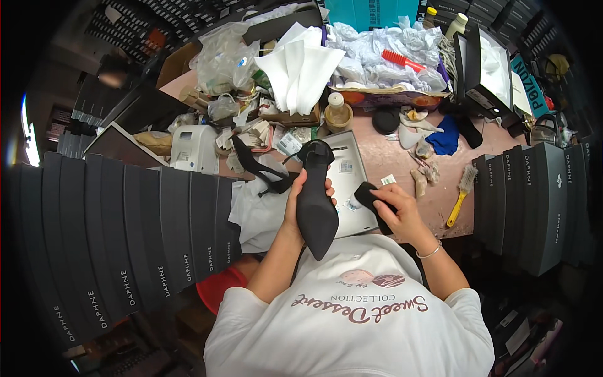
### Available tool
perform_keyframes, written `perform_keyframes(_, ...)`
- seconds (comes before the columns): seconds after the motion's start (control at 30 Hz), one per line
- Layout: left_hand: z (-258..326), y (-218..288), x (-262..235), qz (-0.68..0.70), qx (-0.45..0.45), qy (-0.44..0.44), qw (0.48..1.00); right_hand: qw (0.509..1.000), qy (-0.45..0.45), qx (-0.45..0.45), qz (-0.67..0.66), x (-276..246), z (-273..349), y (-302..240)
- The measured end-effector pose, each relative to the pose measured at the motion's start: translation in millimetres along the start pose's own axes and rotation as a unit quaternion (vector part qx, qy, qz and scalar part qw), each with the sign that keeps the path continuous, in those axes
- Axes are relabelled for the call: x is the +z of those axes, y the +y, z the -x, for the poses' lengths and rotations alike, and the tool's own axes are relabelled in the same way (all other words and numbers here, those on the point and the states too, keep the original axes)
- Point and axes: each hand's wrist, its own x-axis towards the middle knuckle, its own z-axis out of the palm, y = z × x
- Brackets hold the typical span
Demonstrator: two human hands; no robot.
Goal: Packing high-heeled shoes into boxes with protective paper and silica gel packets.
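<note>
A black high-heeled shoe (316,213) is held up in front of my chest, its dark sole facing me and its pointed toe down. My left hand (294,200) is wrapped round its middle. In my right hand (401,212), a flat black oblong pad (375,206) is gripped between thumb and fingers, apart from the shoe. Whether it is a sponge or a brush I cannot make out. A second black high-heeled shoe (254,163) lies to the left of my left hand. Behind both hands sits an open white shoebox part (358,163) with a label inside.
Dark shoeboxes stand in rows at the left (132,239) and right (531,207). A yellow-handled brush (461,196) lies on the pink table (440,207). Further back are a white label printer (194,149), a capped jar (338,113), a blue cloth (445,137) and a box of crumpled paper (383,56).
</note>
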Motion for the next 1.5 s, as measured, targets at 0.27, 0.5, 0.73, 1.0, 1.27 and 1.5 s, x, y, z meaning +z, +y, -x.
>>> perform_keyframes(0.27, -12.6, -11.3, -3.7, 0.037, -0.027, 0.035, 0.998, 0.983, 0.115, 0.090, 0.108, 13.7, 0.5, 130.9)
perform_keyframes(0.5, -16.0, -11.4, -7.3, 0.076, -0.031, 0.092, 0.992, 0.989, 0.034, 0.027, 0.144, 24.8, -10.9, 114.9)
perform_keyframes(0.73, -11.4, -7.2, -9.9, 0.073, -0.026, 0.055, 0.995, 0.942, -0.131, -0.148, 0.270, 95.3, -21.4, 110.6)
perform_keyframes(1.0, 5.2, 4.0, -8.2, 0.012, -0.036, -0.023, 0.999, 0.844, -0.190, -0.153, 0.477, 112.3, -13.2, 148.6)
perform_keyframes(1.27, 7.1, -0.2, -11.5, -0.081, -0.055, 0.006, 0.995, 0.973, -0.070, -0.098, 0.197, 80.3, -29.3, 111.4)
perform_keyframes(1.5, -17.1, -12.0, -16.9, -0.758, 0.149, -0.156, 0.616, 0.904, -0.004, 0.248, -0.348, -20.9, -53.6, 94.0)
